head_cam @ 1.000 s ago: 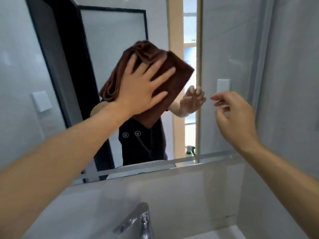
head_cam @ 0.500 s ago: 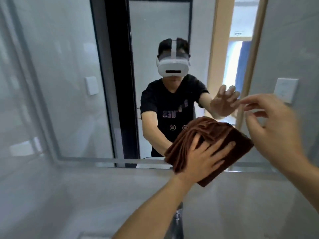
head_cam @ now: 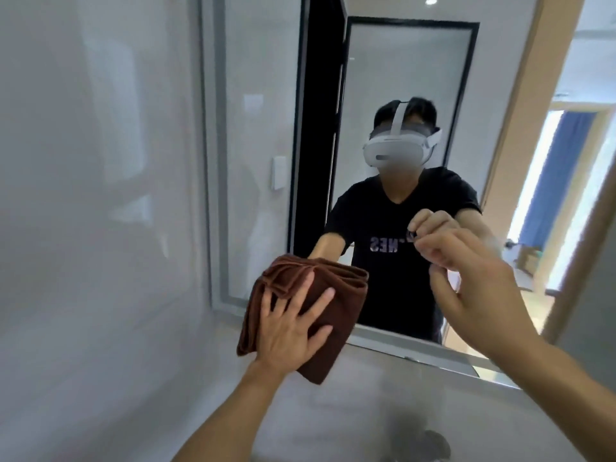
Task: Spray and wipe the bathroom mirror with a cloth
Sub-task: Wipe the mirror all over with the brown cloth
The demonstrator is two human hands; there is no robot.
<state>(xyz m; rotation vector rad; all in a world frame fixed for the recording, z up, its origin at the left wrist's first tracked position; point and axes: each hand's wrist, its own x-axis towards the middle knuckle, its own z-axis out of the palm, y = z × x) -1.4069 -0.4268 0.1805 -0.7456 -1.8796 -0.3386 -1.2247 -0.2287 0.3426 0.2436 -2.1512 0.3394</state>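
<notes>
Your left grip [head_cam: 286,331] presses the folded brown cloth [head_cam: 336,315], fingers flat, over the mirror's [head_cam: 416,88] near-left bottom corner; your right grip [head_cam: 473,278] hangs loosely curled, empty. You're mid-wipe, I judge; next sweep right along the bottom edge.

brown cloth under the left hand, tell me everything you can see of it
The brown cloth is a soft, towel-like fabric folded into a thick pad, its stacked layers bunched along the top edge. It lies flat against the lower left corner of the bathroom mirror, its lower part hanging past the frame onto the wall. The left hand presses on it with fingers spread and straight. Nothing else touches it.
</notes>
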